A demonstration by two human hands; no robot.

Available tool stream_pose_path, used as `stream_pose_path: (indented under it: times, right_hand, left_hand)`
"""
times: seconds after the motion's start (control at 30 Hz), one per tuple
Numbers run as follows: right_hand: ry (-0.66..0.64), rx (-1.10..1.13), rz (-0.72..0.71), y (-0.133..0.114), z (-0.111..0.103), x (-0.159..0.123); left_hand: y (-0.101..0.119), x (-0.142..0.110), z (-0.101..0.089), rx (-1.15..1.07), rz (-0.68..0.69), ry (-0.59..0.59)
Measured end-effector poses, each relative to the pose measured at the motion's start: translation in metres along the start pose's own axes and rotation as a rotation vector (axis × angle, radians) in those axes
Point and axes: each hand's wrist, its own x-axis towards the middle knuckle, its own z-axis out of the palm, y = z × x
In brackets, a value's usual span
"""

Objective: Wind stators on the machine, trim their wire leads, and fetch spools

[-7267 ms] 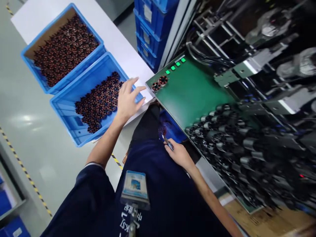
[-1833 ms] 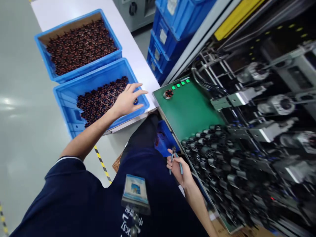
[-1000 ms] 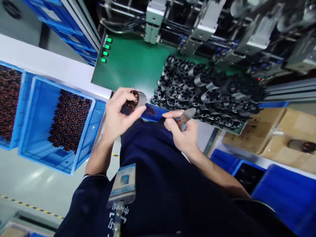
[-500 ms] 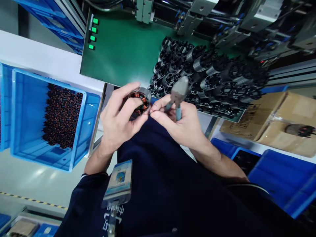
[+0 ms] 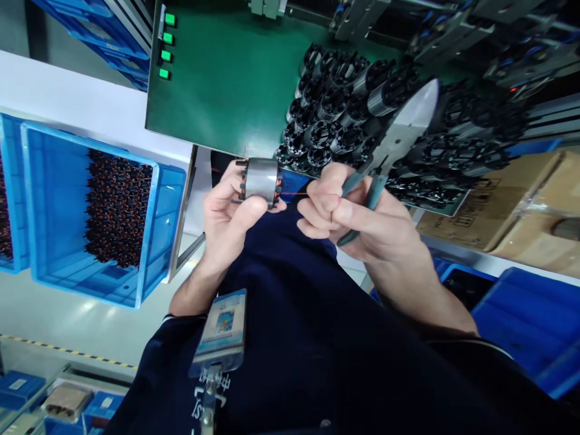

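My left hand (image 5: 231, 217) holds a wound motor stator (image 5: 259, 180) in its fingers, with the steel side facing me and copper windings showing at the ends. My right hand (image 5: 362, 214) grips a pair of diagonal cutters (image 5: 399, 130) with blue handles, and their steel head points up and away from me. A thin copper wire (image 5: 294, 193) runs from the stator toward my right fingers. The cutters' jaws are a little above that hand and apart from the stator.
Several black stators (image 5: 335, 103) stand on a green bench panel (image 5: 217, 78) beyond my hands. At left, a blue crate (image 5: 54, 199) holds rows of wound stators. A cardboard box (image 5: 493, 211) and blue crates (image 5: 521, 320) lie at right.
My left hand has turned the stator to show its steel side. The cutters have shifted in my right hand, with their head now raised up and to the right. The view has also moved slightly.
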Motion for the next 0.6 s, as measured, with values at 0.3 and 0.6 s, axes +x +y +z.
stream_pose_path:
  times: [0.3, 0.6]
  right_hand:
    - [0.328, -0.618, -0.270, -0.006, 0.008, -0.032]
    - [0.112, -0.812, -0.235, 0.025, 0.018, -0.019]
  left_hand:
    - [0.007, 0.007, 0.015, 0.058, -0.085, 0.096]
    - [0.001, 0.004, 0.019, 0.095, 0.051, 0.076]
